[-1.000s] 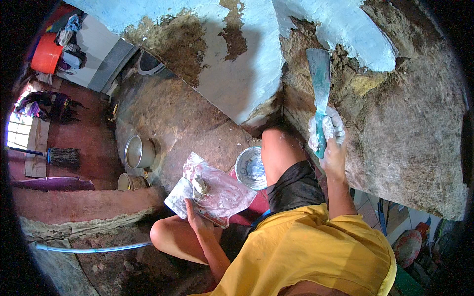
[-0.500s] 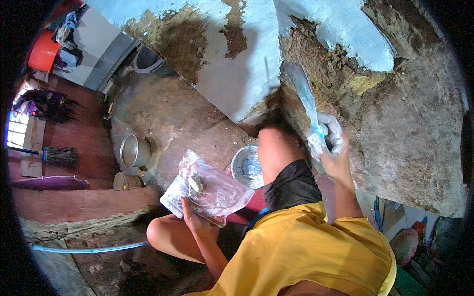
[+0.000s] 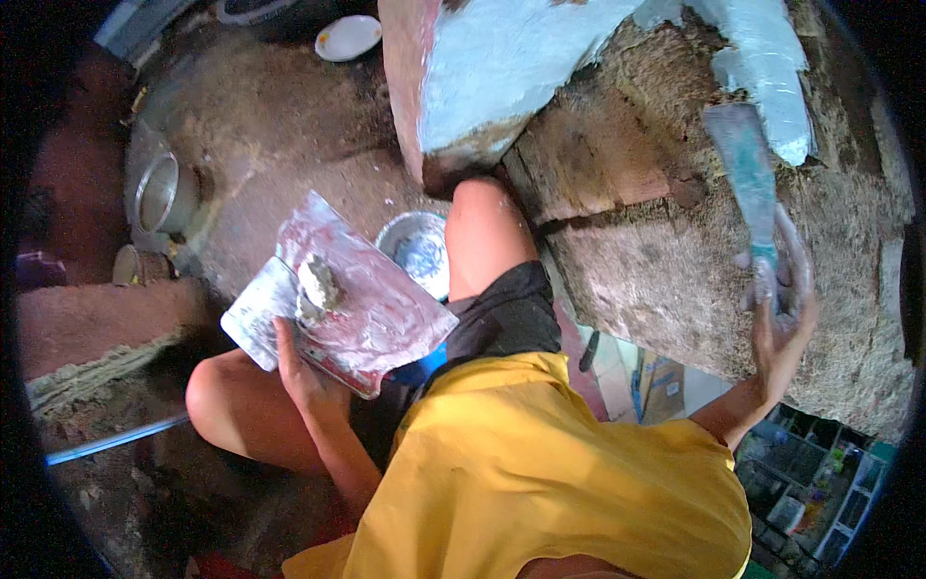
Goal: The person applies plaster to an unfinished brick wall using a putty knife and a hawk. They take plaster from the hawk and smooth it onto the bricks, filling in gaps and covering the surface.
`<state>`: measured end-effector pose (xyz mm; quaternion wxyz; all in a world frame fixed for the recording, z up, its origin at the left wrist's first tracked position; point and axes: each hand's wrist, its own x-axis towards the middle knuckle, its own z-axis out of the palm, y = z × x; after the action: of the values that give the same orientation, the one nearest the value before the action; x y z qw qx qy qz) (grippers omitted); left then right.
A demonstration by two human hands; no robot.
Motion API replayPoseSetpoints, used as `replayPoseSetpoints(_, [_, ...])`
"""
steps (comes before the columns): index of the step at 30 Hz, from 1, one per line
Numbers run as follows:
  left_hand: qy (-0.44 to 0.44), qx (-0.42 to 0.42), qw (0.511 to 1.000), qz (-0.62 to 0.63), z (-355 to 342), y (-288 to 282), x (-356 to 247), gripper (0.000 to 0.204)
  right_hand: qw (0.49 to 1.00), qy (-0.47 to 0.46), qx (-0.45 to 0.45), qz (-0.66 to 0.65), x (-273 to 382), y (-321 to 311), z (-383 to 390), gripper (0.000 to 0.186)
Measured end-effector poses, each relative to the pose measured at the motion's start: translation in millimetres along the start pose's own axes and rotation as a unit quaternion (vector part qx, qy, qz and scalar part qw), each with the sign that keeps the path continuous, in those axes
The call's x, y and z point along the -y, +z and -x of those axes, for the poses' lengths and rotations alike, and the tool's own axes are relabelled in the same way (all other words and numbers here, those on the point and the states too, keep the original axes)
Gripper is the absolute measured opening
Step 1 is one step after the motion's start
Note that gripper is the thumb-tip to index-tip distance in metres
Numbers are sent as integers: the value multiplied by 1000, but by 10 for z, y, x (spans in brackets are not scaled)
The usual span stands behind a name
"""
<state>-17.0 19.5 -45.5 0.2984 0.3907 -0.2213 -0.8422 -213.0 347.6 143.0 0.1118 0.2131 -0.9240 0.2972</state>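
My left hand (image 3: 301, 372) grips a reddish flat board (image 3: 386, 299) smeared with white paste, its thumb lying over the near edge. A lump of white putty (image 3: 316, 288) sits on the board, and a whitish flat piece (image 3: 258, 314) covers its left side; I cannot tell if it is separate. Held in my paste-coated right hand (image 3: 783, 299) is a putty knife (image 3: 745, 169), its wide blade pointing up against or close to the rough wall (image 3: 656, 265). The blade tip is beside a pale blue painted patch (image 3: 772, 68). Contact is unclear.
Next to my right knee stands a paste-streaked bowl (image 3: 420, 249). A metal pot (image 3: 164, 193) and a smaller tin (image 3: 141, 264) are at the left, a white plate (image 3: 348, 39) at the far side. A blue-white wall corner (image 3: 492, 77) juts out. A crate-like rack (image 3: 810, 482) stands lower right.
The view has swung right. My right hand has carried the putty knife from near the wall corner out along the right wall. My left hand still holds the board.
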Motion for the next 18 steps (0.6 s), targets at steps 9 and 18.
replayPoseSetpoints(9, [-10,-14,1000,-14,-39,-139,-2,42,954,-17,35,297,331,-531,-286,34])
replayPoseSetpoints(18, [-7,-21,1000,6,-84,-128,22,44,920,-84,64,376,290,-620,-557,33])
